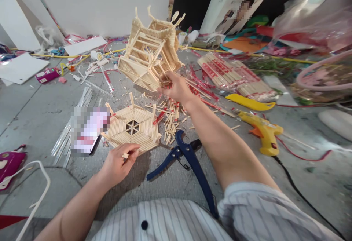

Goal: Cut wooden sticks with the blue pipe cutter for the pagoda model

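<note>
My right hand (177, 88) is closed on the lower right edge of a pavilion-like model (150, 54) built from pale wooden sticks, which is tilted, with posts pointing up. My left hand (121, 164) has its fingers curled around short wooden sticks (125, 156), whose ends show in the grip. Just beyond that hand lies a hexagonal stick panel (118, 132) with a small spoked opening in its centre and short uprights at its corners. The left fingertips overlap the panel's near edge; whether they touch it I cannot tell.
Blue cutting pliers (189, 156) lie before me, beside cut stick pieces (172, 129). A phone (90, 131) rests left of the panel. To the right are a yellow glue gun (261, 131) with a cord, a yellow knife (250, 102) and packaged chopsticks (236, 74). Clear glue sticks (62, 142) lie left.
</note>
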